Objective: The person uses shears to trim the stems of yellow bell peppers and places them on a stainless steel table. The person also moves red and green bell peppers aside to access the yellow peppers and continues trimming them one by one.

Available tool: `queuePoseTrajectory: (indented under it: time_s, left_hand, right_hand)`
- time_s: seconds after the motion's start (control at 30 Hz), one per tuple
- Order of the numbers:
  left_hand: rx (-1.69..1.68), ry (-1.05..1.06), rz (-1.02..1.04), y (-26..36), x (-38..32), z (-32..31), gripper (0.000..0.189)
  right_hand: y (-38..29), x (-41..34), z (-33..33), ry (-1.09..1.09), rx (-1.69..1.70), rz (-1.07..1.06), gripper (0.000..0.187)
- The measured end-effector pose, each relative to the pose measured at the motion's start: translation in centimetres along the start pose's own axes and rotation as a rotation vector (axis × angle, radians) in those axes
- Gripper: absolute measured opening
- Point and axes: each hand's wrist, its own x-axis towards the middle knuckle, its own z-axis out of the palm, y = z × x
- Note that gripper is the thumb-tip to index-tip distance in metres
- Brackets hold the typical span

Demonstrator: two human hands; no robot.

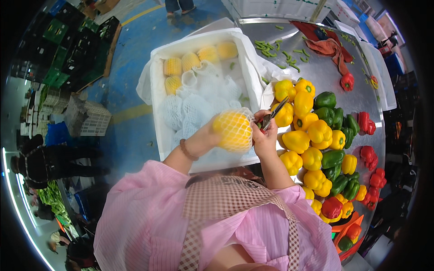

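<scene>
A yellow bell pepper (234,130) in a white foam net sleeve is gripped by my left hand (203,140), above the near side of a white foam box (156,111). My right hand (265,140) holds hand snips (276,111) with red on the handles, blades tilted up to the right. Its fingers are close to the pepper's right end; whether they touch the net is unclear. Netted yellow peppers (190,62) line the box's far side and upper left. Loose foam net sleeves (195,110) lie over its middle, partly veiled by haze.
Yellow peppers (296,141), green peppers (333,159) and red peppers (369,157) cover the right of a steel table (318,79). Cut green stems (266,50), a red cloth (327,47) and scissors (373,82) lie farther back. Stacked crates (56,66) and another person (51,162) are at left.
</scene>
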Motion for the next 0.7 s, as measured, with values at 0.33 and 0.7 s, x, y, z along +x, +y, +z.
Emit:
queuePoseTrajectory:
  time_s: [0.33,0.7]
  left_hand:
    - [-0.209,0.059,0.138,0.6,-0.1,-0.5,0.075]
    - [-0.355,0.374,0.301,1.2,-0.3,-5.3,0.066]
  right_hand:
    - [-2.8,0.2,0.9,-0.048,0.081,-0.042,0.031]
    - [-3.2,4.1,-3.5,0.150,0.072,-0.180,0.026]
